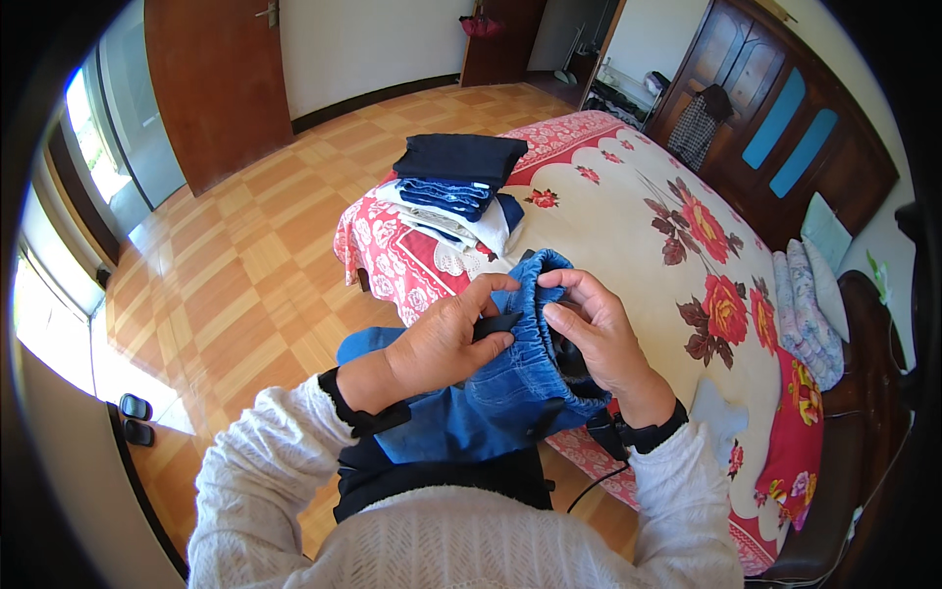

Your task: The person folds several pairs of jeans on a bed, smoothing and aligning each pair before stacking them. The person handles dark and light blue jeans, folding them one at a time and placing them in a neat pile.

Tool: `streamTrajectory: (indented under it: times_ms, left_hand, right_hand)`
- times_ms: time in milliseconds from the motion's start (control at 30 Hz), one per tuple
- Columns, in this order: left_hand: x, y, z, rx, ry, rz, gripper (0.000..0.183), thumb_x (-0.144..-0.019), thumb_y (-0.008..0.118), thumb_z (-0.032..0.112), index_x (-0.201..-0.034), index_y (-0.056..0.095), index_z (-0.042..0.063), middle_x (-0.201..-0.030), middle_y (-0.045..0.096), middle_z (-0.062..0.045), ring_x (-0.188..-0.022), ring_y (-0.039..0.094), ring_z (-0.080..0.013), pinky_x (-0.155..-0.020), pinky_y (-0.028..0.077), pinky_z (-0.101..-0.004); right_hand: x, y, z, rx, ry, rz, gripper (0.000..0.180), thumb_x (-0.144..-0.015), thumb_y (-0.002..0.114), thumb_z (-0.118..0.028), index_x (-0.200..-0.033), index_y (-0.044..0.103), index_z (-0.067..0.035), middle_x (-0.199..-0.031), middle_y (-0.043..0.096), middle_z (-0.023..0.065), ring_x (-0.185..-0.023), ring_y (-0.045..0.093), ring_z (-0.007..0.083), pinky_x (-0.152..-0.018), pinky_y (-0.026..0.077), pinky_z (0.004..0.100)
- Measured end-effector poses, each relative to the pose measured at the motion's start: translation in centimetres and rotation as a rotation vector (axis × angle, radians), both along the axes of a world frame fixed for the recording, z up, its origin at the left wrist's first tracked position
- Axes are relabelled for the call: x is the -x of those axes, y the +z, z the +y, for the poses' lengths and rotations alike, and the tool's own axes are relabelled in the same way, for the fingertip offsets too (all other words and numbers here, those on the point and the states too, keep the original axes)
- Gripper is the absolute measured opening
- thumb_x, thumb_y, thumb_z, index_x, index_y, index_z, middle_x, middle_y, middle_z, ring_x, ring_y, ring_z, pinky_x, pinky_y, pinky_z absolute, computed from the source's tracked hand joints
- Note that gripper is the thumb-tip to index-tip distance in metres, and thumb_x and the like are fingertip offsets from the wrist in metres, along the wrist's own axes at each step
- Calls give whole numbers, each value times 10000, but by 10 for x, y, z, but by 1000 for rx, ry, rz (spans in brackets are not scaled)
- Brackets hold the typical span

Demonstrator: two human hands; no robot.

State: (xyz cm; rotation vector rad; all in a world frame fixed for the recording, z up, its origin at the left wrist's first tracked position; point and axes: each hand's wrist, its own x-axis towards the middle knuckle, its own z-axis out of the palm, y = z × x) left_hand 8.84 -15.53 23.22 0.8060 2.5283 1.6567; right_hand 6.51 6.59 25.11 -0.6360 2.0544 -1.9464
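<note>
A pair of blue denim trousers (478, 405) with a gathered elastic waistband (548, 361) hangs before my body, its waist opening turned to the right. My left hand (441, 331) pinches the near-left side of the waistband, and a dark strap (497, 325) lies between its thumb and fingers. At the opposite rim, my right hand (607, 331) has its thumb and forefinger at the waistband's upper edge, the other fingers partly hidden. Dark material shows inside the opening. Both wrists wear black bands.
A folded clothes stack (456, 191), dark garment on top, rests on the corner of a bed with a floral bedspread (589, 213). Folded bedding (809, 316) and a red floral pillow (795, 442) lie at its right side. Slippers (136, 420) are on the tiled floor (228, 258) at left.
</note>
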Motion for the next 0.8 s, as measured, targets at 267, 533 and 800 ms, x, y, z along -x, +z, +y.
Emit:
streamTrajectory:
  times_ms: [267, 533, 800]
  left_hand:
    - [-17, -7, -8, 223, -79, 326, 576, -913, 638, 112, -1437, 404, 68, -922, 662, -152, -758, 691, -330, -658, 566, -400]
    - [-9, -11, 0, 221, -1, 176, 385, -958, 608, 241, -1275, 481, 62, -875, 665, -185, -741, 683, -377, -644, 556, -429]
    - [10, -22, 11, -133, 172, -54, 592, -849, 758, 144, -1266, 349, 56, -912, 590, -149, -787, 680, -258, -676, 550, -343]
  right_hand:
    - [17, -16, -8, 77, -54, -132, 288, -981, 600, -126, -1247, 535, -38, -1038, 621, 37, -894, 589, 56, -623, 543, 205]
    - [16, -17, -14, 162, -41, -207, 288, -995, 602, -178, -1241, 534, -45, -1038, 608, 42, -868, 605, 81, -640, 574, 247]
    - [16, -9, -18, 26, -75, 11, 208, -946, 668, -119, -1126, 591, -49, -938, 617, 9, -770, 571, 40, -632, 515, 204]
